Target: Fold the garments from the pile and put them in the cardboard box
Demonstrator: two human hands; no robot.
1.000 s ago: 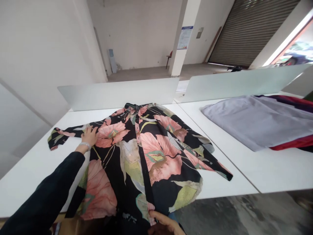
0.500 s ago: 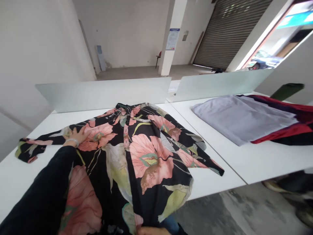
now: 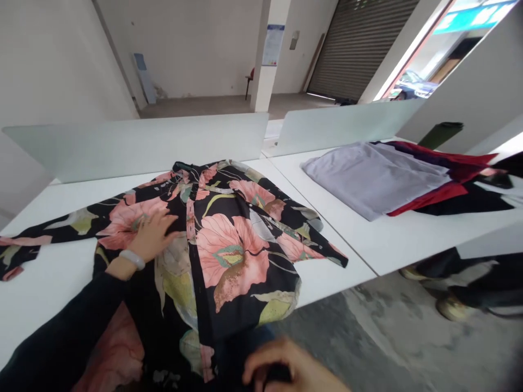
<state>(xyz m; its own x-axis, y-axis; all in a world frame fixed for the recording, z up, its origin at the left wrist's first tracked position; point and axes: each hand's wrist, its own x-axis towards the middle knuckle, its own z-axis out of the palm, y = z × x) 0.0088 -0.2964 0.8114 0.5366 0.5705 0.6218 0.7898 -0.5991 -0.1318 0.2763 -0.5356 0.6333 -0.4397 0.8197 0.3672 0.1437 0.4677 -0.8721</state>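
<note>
Left hand point(image 3: 152, 237) lies open on the floral shirt point(image 3: 232, 245); right hand point(image 3: 281, 367), cut off below, grip unclear

Floral garment point(image 3: 241, 256), centre: black ground, large salmon-pink flowers, pale green leaves. Upper right: plain lilac-grey cloth point(image 3: 368, 179) on red-and-black garment point(image 3: 445, 198). Lower left: plain black sleeve point(image 3: 69, 326).

Right hand point(image 3: 281, 367) was blurred and cut off by the bottom edge; any grip was unclear. Shirt point(image 3: 232, 245) ran out of frame at the bottom, its cuff point(image 3: 12, 258) at left. Shoes point(image 3: 451, 305) were partly hidden by the table point(image 3: 327, 272).
</note>
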